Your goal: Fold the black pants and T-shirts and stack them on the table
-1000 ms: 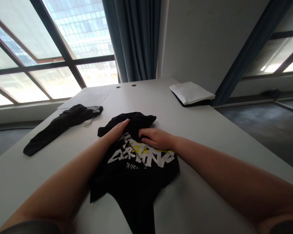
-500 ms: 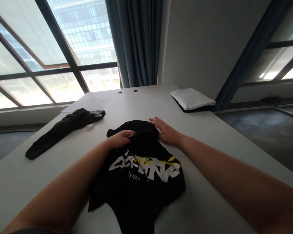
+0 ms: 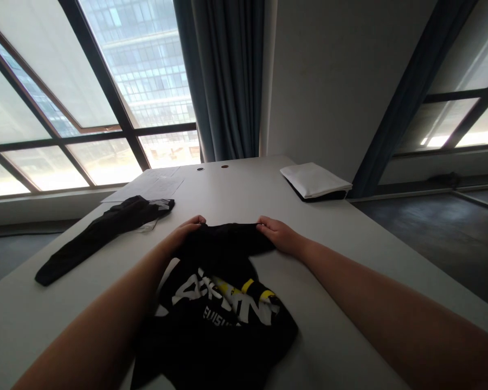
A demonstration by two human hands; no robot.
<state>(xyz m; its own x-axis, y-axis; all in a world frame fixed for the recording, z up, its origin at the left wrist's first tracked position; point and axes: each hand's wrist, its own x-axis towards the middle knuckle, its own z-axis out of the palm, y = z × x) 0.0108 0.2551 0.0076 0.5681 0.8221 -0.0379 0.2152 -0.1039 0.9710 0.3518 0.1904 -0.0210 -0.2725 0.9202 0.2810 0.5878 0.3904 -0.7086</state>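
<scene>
A black garment with white lettering and yellow accents [image 3: 228, 346], probably a T-shirt, lies crumpled on the white table in front of me. Its far edge is drawn fairly straight between my two hands. At that edge's left end my left hand [image 3: 189, 226] is closed, pinching the cloth. My right hand [image 3: 274, 232] pinches the right end of the same edge, thumb and fingers together. The print is partly folded over, so not all of the lettering shows. The garment's near part runs out of the picture at the bottom.
Another black garment [image 3: 101, 235] lies in a long strip on the left of the table [image 3: 228, 195]. Sheets of paper [image 3: 148, 184] rest at the back left. A folded white cloth [image 3: 315, 180] sits on something black at the back right. Two round holes pierce the far tabletop.
My right hand has gone from lying spread beside the cloth to pinching it. My left hand has shifted left to the corner. The far edge now stretches between them; the view has tilted slightly.
</scene>
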